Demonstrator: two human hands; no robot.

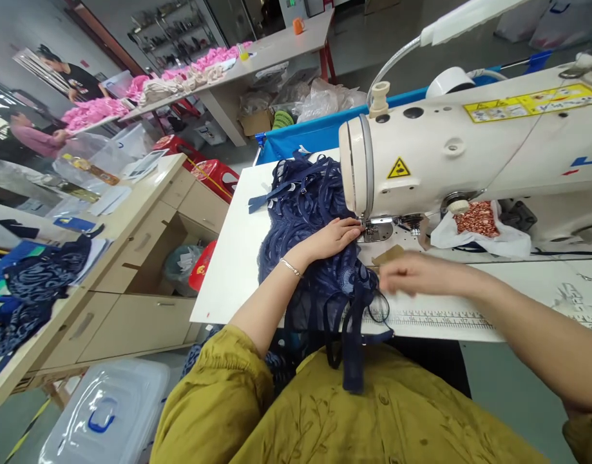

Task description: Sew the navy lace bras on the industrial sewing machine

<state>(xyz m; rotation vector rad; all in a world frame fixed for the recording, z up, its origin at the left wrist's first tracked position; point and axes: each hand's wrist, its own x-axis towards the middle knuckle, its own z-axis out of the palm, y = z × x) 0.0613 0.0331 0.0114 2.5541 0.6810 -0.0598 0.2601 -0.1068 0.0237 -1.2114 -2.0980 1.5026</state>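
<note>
A bunched pile of navy blue lace garments with straps [300, 219] lies on the white sewing table, left of and below the sewing machine's head [356, 171]. My left hand [334, 237] rests flat on the navy fabric, fingers stretched toward the presser foot [366, 227]. Just right of the pile, my right hand [411, 274] is blurred by motion, its fingers curled in. Whatever those fingers may hold is hidden. Close to it, a thin dark strap loops, and a wide navy band [353, 348] hangs over the table's front edge.
A white bag of copper-coloured bits [477, 219] sits under the machine arm. A printed ruler [435, 318] runs along the front edge. On the left stand a drawer desk [141, 258] and a lidded plastic box [107, 406]. Two people are at work beyond, near pink fabric [93, 113].
</note>
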